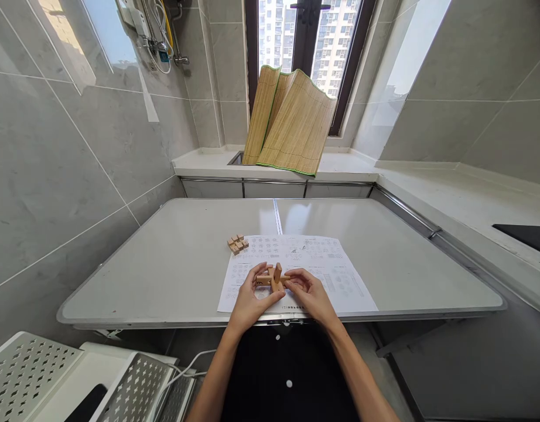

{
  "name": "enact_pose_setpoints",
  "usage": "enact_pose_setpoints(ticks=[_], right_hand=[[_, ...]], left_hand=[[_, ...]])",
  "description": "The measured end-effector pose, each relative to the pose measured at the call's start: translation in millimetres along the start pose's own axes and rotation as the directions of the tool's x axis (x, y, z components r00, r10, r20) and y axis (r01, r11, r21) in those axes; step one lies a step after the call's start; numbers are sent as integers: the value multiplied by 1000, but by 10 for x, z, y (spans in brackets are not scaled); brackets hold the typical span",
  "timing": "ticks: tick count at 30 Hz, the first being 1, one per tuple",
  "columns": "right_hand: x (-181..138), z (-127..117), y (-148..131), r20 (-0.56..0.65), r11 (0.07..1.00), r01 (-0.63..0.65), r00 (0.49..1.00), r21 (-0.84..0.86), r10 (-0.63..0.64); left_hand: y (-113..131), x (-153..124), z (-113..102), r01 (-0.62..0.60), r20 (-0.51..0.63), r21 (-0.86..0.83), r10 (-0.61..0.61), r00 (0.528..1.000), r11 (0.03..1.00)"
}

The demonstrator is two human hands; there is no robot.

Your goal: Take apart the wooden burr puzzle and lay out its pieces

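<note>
At the bottom center of the frame is a black garment point(291, 375) with white dots down its front. In the lower left stand white perforated panels point(28, 366), with a white cable point(182, 373) trailing beside them. Above the garment, in the lower center, the left hand point(250, 298) and right hand point(314, 295) meet over the near edge of a pale desk point(156, 275). Between them is a wooden burr puzzle point(276, 280), its bars crossed and one standing up. The left hand grips it from the left side, thumb toward the near part, while the right hand pinches the right end with its fingertips.

Beneath the hands lies a white sheet point(347, 287) printed with small diagrams and text. Just beyond its upper left corner area sits a cluster of notched wooden pieces point(238, 244), near the puzzle but apart from it.

Past the desk's far edge, a white ledge point(208, 163) crosses the frame. A folded bamboo mat point(296, 123) with green edging leans in front of a dark-framed window point(304, 35) at top center, tall buildings visible outside. Pipes and hoses point(158, 35) hang in the upper left.
</note>
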State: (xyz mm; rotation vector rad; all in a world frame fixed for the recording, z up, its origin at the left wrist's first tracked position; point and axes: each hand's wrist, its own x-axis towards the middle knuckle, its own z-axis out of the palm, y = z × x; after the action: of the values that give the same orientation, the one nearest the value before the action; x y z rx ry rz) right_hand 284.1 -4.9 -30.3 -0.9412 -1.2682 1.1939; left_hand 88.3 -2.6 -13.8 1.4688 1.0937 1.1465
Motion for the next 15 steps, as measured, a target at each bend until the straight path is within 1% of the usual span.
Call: enact_pose_setpoints(ticks=[8,15], right_hand=[[-3,-4,-19,1,1000,-6,1000,12,6],[4,-10,-2,9,1000,-12,1000,27,12]], left_hand=[[78,-17,6,30,9,-32,-29,1000,999],[108,-20,23,55,41,-176,-48,998,983]])
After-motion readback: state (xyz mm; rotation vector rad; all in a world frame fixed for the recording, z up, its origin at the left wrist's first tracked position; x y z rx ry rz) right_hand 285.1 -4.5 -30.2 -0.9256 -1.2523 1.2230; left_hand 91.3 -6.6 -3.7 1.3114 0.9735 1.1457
